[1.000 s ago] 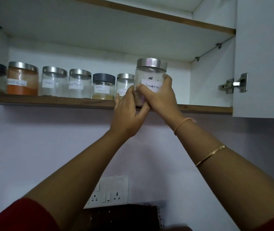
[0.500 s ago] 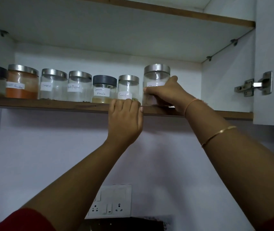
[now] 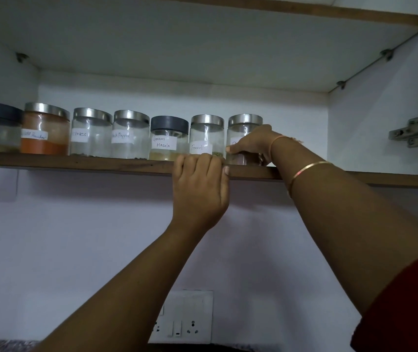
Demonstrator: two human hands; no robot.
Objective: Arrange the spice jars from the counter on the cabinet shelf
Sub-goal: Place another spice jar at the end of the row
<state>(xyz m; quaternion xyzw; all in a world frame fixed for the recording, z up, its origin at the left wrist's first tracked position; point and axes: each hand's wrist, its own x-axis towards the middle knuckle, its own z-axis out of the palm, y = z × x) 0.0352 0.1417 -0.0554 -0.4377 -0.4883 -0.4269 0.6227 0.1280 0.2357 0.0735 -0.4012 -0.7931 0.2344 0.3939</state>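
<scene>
- Glass meets wood: my right hand (image 3: 253, 144) wraps its fingers round a clear glass spice jar with a steel lid (image 3: 243, 121). The jar stands at the row's right end on the brown wooden cabinet shelf (image 3: 75, 165), just beside the glass jar labelled Fennel (image 3: 206, 134).
- My left hand (image 3: 200, 191) hooks curled fingers over the shelf's front edge.
- Placing looks nearly done; next, I judge, comes loosening my grip and drawing clear without nudging neighbours.

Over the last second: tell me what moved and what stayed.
The end jar went from in front of the shelf, held in both hands, back onto it beside the Fennel jar. The left hand let go and now grips the shelf edge. The right hand keeps its fingers round the end jar. The other jars stayed.
</scene>
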